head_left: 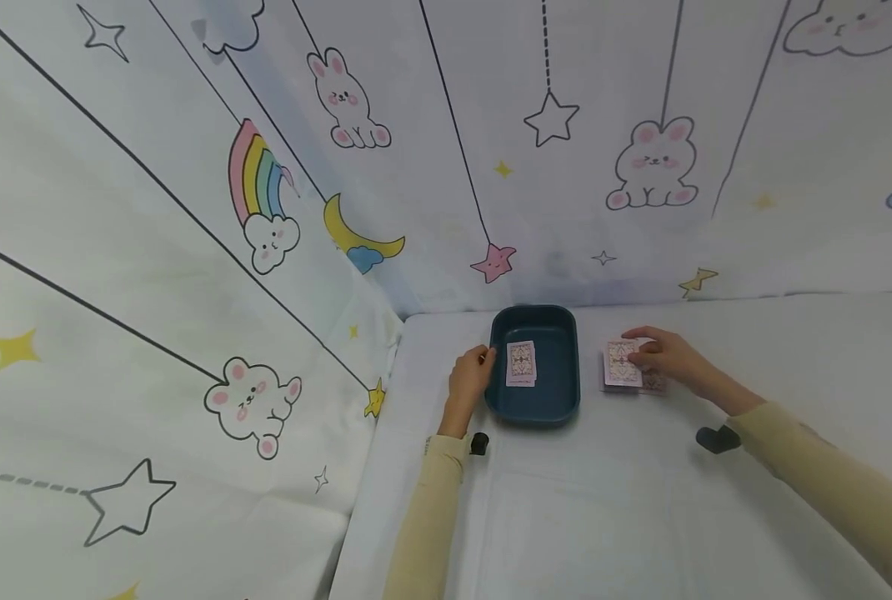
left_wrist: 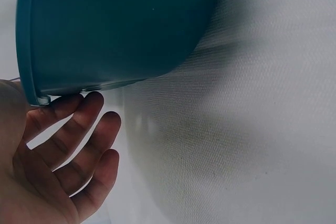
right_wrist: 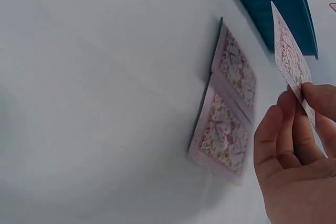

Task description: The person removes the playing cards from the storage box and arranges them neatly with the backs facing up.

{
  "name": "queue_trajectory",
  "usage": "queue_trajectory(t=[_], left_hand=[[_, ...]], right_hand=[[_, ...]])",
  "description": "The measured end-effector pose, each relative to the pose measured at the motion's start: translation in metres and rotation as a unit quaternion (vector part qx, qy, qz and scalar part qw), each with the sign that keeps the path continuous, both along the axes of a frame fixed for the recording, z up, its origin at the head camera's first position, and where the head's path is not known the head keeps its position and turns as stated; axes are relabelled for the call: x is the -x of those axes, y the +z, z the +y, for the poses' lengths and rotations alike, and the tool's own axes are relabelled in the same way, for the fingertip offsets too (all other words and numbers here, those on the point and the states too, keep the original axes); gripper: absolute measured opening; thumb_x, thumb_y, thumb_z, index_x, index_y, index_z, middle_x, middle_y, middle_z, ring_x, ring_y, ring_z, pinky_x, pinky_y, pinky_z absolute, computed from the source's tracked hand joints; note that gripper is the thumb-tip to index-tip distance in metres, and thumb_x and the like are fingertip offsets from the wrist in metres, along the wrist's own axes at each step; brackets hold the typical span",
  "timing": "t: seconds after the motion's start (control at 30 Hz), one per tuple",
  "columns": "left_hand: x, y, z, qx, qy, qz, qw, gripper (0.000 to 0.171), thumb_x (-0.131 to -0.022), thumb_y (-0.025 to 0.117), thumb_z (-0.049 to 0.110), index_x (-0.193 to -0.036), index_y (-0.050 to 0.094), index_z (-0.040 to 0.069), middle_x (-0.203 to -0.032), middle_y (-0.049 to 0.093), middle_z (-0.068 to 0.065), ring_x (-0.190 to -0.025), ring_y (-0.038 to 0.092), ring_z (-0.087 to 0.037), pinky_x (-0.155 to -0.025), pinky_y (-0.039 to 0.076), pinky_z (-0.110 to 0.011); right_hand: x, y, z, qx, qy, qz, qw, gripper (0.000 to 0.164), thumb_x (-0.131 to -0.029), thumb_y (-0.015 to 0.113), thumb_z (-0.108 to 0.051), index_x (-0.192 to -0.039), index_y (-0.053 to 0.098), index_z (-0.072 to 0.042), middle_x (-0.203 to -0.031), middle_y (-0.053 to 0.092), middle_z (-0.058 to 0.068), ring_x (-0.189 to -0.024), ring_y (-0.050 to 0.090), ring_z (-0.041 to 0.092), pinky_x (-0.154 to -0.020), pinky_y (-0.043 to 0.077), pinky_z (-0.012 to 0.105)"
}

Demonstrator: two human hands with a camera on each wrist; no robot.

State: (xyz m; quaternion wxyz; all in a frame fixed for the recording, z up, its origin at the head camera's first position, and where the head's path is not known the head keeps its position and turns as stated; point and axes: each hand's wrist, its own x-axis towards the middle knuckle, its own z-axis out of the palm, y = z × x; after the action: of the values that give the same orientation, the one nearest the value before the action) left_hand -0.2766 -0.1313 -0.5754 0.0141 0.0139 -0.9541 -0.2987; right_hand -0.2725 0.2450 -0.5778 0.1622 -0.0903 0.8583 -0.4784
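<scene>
A dark teal tray (head_left: 556,408) stands on the table with a few patterned playing cards (head_left: 521,364) lying inside, near its left wall. My left hand (head_left: 468,379) grips the tray's left rim. In the left wrist view its fingers (left_wrist: 94,109) lie against the outside wall, and the thumb is mostly hidden. To the right of the tray my right hand (head_left: 667,354) pinches a single playing card (right_wrist: 291,51) between thumb and fingers, raised above the table. Below it two small stacks of cards (right_wrist: 226,132) lie side by side, backs up; the head view shows them partly covered.
White cloth covers the table (head_left: 581,517). A wall sheet (head_left: 446,208) with cartoon drawings rises behind and to the left. Black wrist-worn pieces show near the left wrist (head_left: 479,443) and under the right sleeve (head_left: 719,439).
</scene>
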Motion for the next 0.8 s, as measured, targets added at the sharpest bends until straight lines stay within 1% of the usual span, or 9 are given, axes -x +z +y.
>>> queue_trajectory(t=[0.17,0.23,0.4,0.5,0.7,0.8], left_hand=[[0.000,0.000,0.000,0.000,-0.001,0.003,1.0000,0.033,-0.105,0.050,0.037,-0.090,0.065,0.012,-0.073,0.060,-0.002,-0.058,0.049,-0.014,-0.051,0.035,-0.026],[0.000,0.000,0.000,0.001,-0.001,0.004,1.0000,0.033,-0.105,0.050,0.037,-0.090,0.065,0.012,-0.073,0.059,-0.002,-0.058,0.048,-0.014,-0.050,0.034,-0.026],[0.001,-0.001,0.000,0.002,0.002,-0.002,1.0000,0.033,-0.105,0.050,0.038,-0.091,0.065,0.012,-0.073,0.059,-0.002,-0.059,0.048,-0.014,-0.051,0.034,-0.027],[0.001,-0.001,0.000,0.002,0.002,-0.006,1.0000,0.033,-0.105,0.050,0.038,-0.092,0.065,0.012,-0.075,0.059,-0.002,-0.060,0.049,-0.014,-0.052,0.035,-0.027],[0.001,-0.002,-0.001,-0.007,0.002,-0.009,0.9999,0.033,-0.106,0.050,0.038,-0.096,0.067,0.012,-0.077,0.062,-0.003,-0.062,0.051,-0.015,-0.053,0.037,-0.026],[0.001,-0.001,-0.001,-0.008,0.001,-0.010,0.9999,0.033,-0.105,0.050,0.038,-0.096,0.067,0.012,-0.078,0.062,-0.004,-0.062,0.051,-0.015,-0.054,0.037,-0.026]], right_hand=[[-0.005,-0.001,0.008,-0.012,-0.003,0.007,1.000,0.052,-0.100,0.063,-0.026,-0.146,0.046,-0.008,-0.129,0.056,0.026,-0.109,0.056,0.034,-0.080,0.048,0.031],[-0.005,-0.003,0.012,-0.013,-0.006,0.007,1.000,0.051,-0.100,0.063,-0.024,-0.146,0.046,-0.008,-0.125,0.058,0.026,-0.105,0.057,0.032,-0.078,0.048,0.032],[-0.005,-0.009,0.025,0.001,-0.010,0.000,1.000,0.054,-0.100,0.063,-0.021,-0.147,0.044,-0.004,-0.120,0.059,0.027,-0.098,0.061,0.027,-0.077,0.055,0.033],[-0.007,-0.011,0.032,0.005,-0.013,-0.004,1.000,0.056,-0.101,0.062,-0.023,-0.148,0.041,-0.003,-0.124,0.056,0.029,-0.103,0.061,0.030,-0.081,0.057,0.035],[-0.012,-0.013,0.044,-0.013,-0.016,-0.011,1.000,0.056,-0.102,0.059,-0.028,-0.149,0.039,-0.002,-0.133,0.050,0.032,-0.112,0.058,0.037,-0.086,0.056,0.038],[-0.014,-0.015,0.051,-0.017,-0.018,-0.016,1.000,0.057,-0.102,0.058,-0.029,-0.149,0.038,-0.003,-0.138,0.047,0.034,-0.118,0.056,0.045,-0.091,0.055,0.044]])
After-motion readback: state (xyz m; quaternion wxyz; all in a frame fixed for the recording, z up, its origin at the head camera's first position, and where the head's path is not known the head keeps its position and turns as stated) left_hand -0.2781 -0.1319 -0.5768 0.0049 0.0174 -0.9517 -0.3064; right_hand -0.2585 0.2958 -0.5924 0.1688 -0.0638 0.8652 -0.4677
